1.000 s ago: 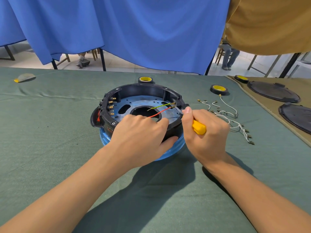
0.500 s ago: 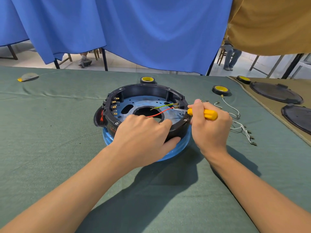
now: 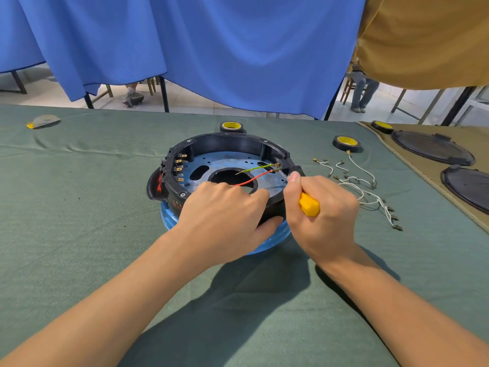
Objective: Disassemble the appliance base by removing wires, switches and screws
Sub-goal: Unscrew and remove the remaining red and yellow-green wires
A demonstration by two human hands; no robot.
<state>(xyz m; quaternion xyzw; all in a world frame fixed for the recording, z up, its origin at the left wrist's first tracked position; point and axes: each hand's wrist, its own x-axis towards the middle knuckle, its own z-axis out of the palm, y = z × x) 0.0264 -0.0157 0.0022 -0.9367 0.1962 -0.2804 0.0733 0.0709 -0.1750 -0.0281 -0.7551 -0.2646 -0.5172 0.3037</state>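
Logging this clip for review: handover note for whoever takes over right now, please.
Left hand grips the appliance base at its near rim. Right hand holds the yellow screwdriver, tip hidden by the hand.
Done: white wires lie loose on the cloth, right of the base.
Left: red wire and green-yellow wire, plugged at the right wall; switch terminals on the left wall; rim screws.

Matt green cloth covers the tabletop (image 3: 79,207), creased toward its far left corner. The base (image 3: 230,140) is a ring of black moulded plastic with a dull sheen around a blue painted metal plate (image 3: 225,160), scuffed pale in patches. Brass-coloured metal tabs (image 3: 180,169) line the ring. The screwdriver (image 3: 309,205) handle is glossy yellow plastic. White plastic-sheathed wires (image 3: 362,178) end in metal clips. The tape roll (image 3: 346,143) is shiny black. Matt black lids (image 3: 431,147) lie on tan cloth (image 3: 473,136).
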